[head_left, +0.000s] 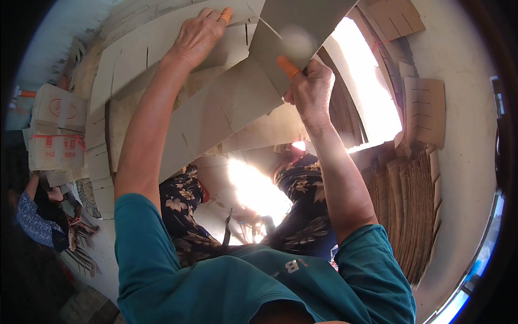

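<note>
My right hand (314,89) grips the edge of a folded grey-brown cardboard sheet (216,108). An orange finger cover lies against the sheet's face. This slotted sheet slopes from near my left knee up to the top of the view, with a crease across it. Farther off to the left, my left hand (200,33) is over a pale slotted cardboard piece (127,62), its fingers curled and one tipped with another orange cover. What those fingers hold, if anything, is hidden from me.
Stacked cardboard sheets (402,200) stand on edge at the right, below a slotted flap (424,110). A taped carton (58,129) is at the left, with another person's patterned clothing (38,218) below it. Bright sunlight strikes cardboard and floor.
</note>
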A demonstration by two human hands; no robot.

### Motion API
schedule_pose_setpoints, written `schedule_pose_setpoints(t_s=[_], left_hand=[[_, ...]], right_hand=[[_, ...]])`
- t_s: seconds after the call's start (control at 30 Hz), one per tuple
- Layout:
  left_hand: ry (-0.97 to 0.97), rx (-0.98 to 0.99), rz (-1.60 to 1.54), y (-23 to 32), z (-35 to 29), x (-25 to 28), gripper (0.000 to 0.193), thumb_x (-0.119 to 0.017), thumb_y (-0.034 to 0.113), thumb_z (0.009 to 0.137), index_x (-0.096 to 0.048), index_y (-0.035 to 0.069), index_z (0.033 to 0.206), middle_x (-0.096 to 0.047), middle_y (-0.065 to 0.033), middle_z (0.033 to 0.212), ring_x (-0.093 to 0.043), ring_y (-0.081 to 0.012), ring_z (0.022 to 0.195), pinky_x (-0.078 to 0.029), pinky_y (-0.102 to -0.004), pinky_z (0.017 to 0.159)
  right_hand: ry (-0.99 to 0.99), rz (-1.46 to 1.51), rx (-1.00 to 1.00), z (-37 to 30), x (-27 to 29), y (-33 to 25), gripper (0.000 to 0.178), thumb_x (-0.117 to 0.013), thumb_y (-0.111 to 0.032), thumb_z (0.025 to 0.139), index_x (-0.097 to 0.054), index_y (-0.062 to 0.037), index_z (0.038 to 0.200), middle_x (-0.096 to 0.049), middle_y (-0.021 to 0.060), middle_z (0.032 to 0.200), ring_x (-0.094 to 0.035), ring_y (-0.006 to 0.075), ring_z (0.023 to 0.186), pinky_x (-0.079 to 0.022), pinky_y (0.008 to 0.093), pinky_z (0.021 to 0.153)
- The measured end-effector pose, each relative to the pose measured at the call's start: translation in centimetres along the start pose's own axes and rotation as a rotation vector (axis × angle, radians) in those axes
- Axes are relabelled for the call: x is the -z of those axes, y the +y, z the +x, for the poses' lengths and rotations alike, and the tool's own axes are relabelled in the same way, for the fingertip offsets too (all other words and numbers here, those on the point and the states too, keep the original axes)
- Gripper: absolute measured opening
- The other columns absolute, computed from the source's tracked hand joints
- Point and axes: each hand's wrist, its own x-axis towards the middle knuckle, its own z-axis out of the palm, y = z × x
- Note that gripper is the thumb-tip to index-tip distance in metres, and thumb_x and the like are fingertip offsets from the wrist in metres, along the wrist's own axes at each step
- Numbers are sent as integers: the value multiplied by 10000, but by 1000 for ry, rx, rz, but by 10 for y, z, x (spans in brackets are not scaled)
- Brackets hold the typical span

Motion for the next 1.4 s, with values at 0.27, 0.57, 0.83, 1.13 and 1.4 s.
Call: schedule_pose_setpoints(t_s=[0.27,0.57,0.83,1.13,1.4], left_hand=[[-134,-21,127,12,-1,19,470,-597,-65,765,-569,-31,1232,-611,-69,1056,-597,-204,951,-567,-318,620],[-88,-51,132,14,-12,28,488,-607,-71,750,-571,-33,1234,-605,-60,1121,-592,-193,940,-564,-300,593],[32,-187,-3,29,-10,46,536,-613,-70,715,-568,-40,1249,-604,-61,1093,-588,-175,918,-553,-265,585],[-75,-282,125,52,-23,58,506,-621,-23,699,-580,-97,1198,-591,-80,1008,-571,-160,895,-558,-232,598],[-104,-350,50,110,-32,80,394,-679,48,681,-640,-74,1054,-588,-71,975,-587,-160,885,-559,-247,596]], right_hand=[[-12,-11,13,1,0,1,116,-643,-63,895,-679,41,930,-623,71,576,-559,118,415,-434,286,396],[-32,-6,47,1,-1,2,115,-651,-60,885,-681,38,938,-630,70,595,-560,115,420,-447,276,399],[-51,-78,28,3,2,-4,147,-669,-99,889,-671,46,918,-620,83,599,-559,128,425,-444,289,404],[96,-169,265,5,19,-10,161,-688,-114,875,-639,39,863,-580,70,546,-550,121,438,-449,303,466],[174,-85,180,7,19,-10,95,-649,-46,872,-639,44,844,-591,71,561,-571,138,429,-426,297,442]])
